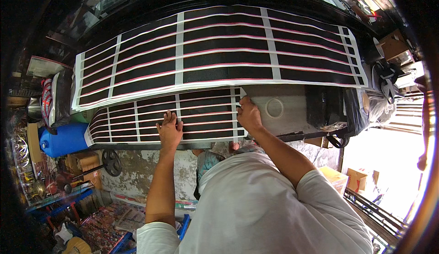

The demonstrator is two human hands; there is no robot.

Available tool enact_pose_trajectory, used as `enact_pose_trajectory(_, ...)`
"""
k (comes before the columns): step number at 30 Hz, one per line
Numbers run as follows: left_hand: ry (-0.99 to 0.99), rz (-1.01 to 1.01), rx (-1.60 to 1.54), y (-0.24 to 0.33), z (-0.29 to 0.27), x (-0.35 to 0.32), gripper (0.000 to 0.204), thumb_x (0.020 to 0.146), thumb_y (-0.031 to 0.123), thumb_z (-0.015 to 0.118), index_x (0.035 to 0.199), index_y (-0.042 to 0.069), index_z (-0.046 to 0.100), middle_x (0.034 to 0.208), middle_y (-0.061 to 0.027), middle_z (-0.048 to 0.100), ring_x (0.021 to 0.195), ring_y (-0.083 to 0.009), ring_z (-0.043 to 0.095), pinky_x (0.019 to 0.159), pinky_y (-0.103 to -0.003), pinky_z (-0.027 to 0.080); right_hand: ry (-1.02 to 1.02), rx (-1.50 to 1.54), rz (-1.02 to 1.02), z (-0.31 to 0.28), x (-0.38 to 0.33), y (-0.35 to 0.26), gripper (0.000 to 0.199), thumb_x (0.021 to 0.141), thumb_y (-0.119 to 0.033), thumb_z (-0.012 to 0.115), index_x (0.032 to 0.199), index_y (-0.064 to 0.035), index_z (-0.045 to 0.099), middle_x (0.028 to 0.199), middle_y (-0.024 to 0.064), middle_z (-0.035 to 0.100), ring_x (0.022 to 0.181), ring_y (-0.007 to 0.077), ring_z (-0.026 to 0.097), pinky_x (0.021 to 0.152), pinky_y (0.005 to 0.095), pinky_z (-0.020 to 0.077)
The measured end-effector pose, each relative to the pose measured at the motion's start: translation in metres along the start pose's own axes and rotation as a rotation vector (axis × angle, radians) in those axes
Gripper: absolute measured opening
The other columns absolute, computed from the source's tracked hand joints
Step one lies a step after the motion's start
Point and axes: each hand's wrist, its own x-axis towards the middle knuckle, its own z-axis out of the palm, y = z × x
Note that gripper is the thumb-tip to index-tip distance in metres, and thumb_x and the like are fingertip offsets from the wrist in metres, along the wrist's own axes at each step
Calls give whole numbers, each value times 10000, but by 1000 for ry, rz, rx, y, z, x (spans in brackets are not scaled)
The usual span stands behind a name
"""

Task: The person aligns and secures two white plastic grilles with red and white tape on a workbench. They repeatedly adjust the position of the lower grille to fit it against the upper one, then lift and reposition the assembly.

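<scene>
A long black sheet with white and thin red lines (151, 118) lies lengthwise on the bench in front of me. My left hand (169, 128) rests on its middle, fingers spread and pressing flat. At the sheet's right end, my right hand (249, 114) has its fingers bent together on the white border, closed on that edge. Just behind lies a larger stack of similar black sheets (224, 50), with several white edges showing along its front.
A clear ring-shaped roll (274, 108) lies on the grey bench top (288, 99) right of my right hand. Black plastic wrapping (336, 110) sits at the bench's right end. A blue jerrycan (66, 140) stands at the left, near a black handwheel (111, 163).
</scene>
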Motion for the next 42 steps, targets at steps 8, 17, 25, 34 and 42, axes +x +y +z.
enact_pose_trajectory(8,-79,-33,61,5,-9,2,556,1063,428,611,1534,134,582,1728,-83,396,1586,-277,388,1244,-775,210,58,-25,95,9,9,10,393,825,-60,787,1155,-11,577,834,198,710,836,432,742,769,527,589)
enact_pose_trajectory(17,-95,-48,48,8,-13,0,550,1070,421,603,1545,145,576,1733,-75,390,1593,-271,376,1239,-790,197,50,39,207,7,15,18,436,825,-106,788,1226,-7,650,898,220,758,903,404,774,799,482,610)
enact_pose_trajectory(25,-126,-55,34,16,-16,2,567,1070,372,612,1569,114,532,1737,-79,380,1607,-270,345,1239,-792,193,205,-120,100,-23,30,65,58,807,-81,726,802,-29,751,902,210,772,875,433,754,778,479,597)
enact_pose_trajectory(34,-144,-63,48,10,-13,4,585,1069,394,598,1571,103,532,1739,-82,377,1603,-285,353,1238,-786,204,-12,-122,57,-21,-6,-12,279,829,-77,827,1032,-1,652,1105,242,682,1106,446,667,932,521,554)
enact_pose_trajectory(42,-84,-24,31,6,-5,4,565,1062,365,640,1546,92,539,1720,-147,387,1574,-356,394,1191,-826,254,45,54,30,2,3,1,205,843,-33,747,1003,-8,621,954,234,690,941,463,709,816,521,575)
